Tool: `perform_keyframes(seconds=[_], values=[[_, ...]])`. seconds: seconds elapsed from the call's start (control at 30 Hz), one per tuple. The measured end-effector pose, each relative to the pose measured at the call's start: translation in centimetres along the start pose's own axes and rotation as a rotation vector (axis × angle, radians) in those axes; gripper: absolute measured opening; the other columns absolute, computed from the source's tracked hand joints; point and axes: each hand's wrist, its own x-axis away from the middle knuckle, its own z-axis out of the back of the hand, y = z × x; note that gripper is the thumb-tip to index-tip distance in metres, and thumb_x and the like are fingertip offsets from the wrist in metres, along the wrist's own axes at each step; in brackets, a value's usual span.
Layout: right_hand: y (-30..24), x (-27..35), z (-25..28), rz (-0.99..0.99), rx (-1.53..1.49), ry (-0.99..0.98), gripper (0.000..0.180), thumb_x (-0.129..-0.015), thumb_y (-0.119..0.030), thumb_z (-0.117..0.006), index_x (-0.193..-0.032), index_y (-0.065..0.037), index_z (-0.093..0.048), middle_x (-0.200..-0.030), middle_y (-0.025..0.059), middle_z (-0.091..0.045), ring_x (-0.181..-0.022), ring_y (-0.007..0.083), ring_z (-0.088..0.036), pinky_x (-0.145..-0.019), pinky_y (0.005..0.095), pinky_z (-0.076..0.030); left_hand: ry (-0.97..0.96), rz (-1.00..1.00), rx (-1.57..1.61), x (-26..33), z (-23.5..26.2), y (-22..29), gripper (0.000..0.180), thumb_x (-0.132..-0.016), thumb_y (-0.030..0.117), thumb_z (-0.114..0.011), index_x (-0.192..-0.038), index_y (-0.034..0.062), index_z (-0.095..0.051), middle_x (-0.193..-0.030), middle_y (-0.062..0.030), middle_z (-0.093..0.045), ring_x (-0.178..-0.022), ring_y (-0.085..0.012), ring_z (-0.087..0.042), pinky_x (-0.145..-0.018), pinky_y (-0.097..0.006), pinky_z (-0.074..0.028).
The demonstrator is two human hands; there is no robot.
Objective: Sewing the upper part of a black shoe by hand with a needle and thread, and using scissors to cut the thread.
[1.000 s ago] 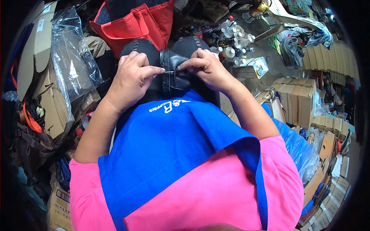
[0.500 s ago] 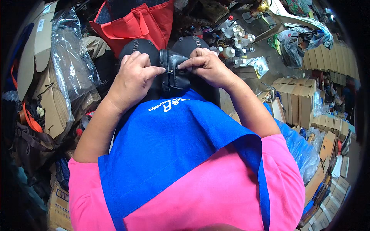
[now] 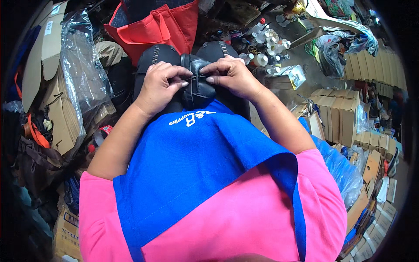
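Note:
A black leather piece, rounded and shaped like part of a shoe, stands between my knees with a raised seam near its middle. At its left side, the thumb and index finger of my left hand pinch close to the seam, and a thin needle-like piece shows at their tips. My right hand meets it from the right, thumb and index finger pinched against the leather. What the right fingertips hold is too small to make out. A blue apron lies over my lap just below.
A red bag stands beyond my knees. Several white bottles crowd the floor at far right. Stacked cardboard boxes stand on the right. Clear plastic sheeting and cardboard lean on the left.
My left fingers have closed around the thin needle-like piece, which lay more exposed across the seam before. My right thumb and index finger have come a little nearer the seam.

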Motion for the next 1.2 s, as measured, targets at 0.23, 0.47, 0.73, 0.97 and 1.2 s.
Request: perform_keyframes(seconds=[0.23, 0.47, 0.73, 0.97, 1.2], values=[[-1.0, -1.6, -1.0, -0.235, -0.361, 0.036, 0.018, -0.076, -0.014, -0.077, -0.091, -0.004, -0.071, -0.075, 0.0002, -0.068, -0.067, 0.0048, -0.059, -0.064, 0.0214, -0.048, 0.042, 0.151, 0.128, -1.3, -1.2, 0.2, 0.019, -0.070, 0.003, -0.073, -0.088, 0.0032, -0.068, -0.077, -0.0082, -0.062, -0.070, -0.0177, -0.059, -0.064, -0.031, -0.047], [-0.4, -1.4, 1.1, -0.282, -0.430, -0.067, 0.014, -0.080, -0.013, -0.075, -0.079, -0.002, -0.067, -0.076, 0.0004, -0.065, -0.071, 0.0068, -0.058, -0.067, 0.0232, -0.047, 0.091, -0.031, 0.028, -0.8, 0.3, -0.7, 0.016, -0.071, 0.004, -0.073, -0.085, 0.0059, -0.067, -0.078, -0.0061, -0.059, -0.080, -0.0217, -0.056, -0.075, -0.034, -0.042], [-3.5, -1.3, 1.5, 0.239, 0.529, -0.089, 0.006, -0.083, -0.011, -0.063, -0.090, -0.012, -0.064, -0.076, 0.0051, -0.063, -0.082, 0.0201, -0.062, -0.080, 0.0345, -0.042, -0.146, -0.079, -0.425, -1.0, 1.1, 2.8, 0.008, -0.084, 0.011, -0.059, -0.092, 0.0095, -0.057, -0.075, -0.0090, -0.060, -0.082, -0.0275, -0.058, -0.077, -0.039, -0.037], [-0.8, -0.1, 3.2, 0.209, 0.662, -0.136, 0.006, -0.083, -0.011, -0.059, -0.087, -0.015, -0.062, -0.076, 0.0067, -0.062, -0.083, 0.0253, -0.060, -0.081, 0.0381, -0.042, -0.244, -0.097, -0.444, 1.5, 4.5, -0.2, 0.006, -0.084, 0.009, -0.057, -0.090, 0.0093, -0.056, -0.078, -0.0102, -0.059, -0.079, -0.0276, -0.058, -0.074, -0.038, -0.039], [2.9, 2.9, 7.6, -0.332, -0.806, 0.325, 0.019, -0.088, -0.024, -0.068, -0.094, -0.006, -0.065, -0.084, 0.0027, -0.064, -0.082, 0.0142, -0.062, -0.077, 0.0280, -0.048, 0.118, 0.412, 0.576, 6.6, 11.5, -5.2, 0.007, -0.091, 0.010, -0.059, -0.094, 0.0031, -0.059, -0.086, -0.0051, -0.064, -0.085, -0.0176, -0.061, -0.080, -0.032, -0.044]])
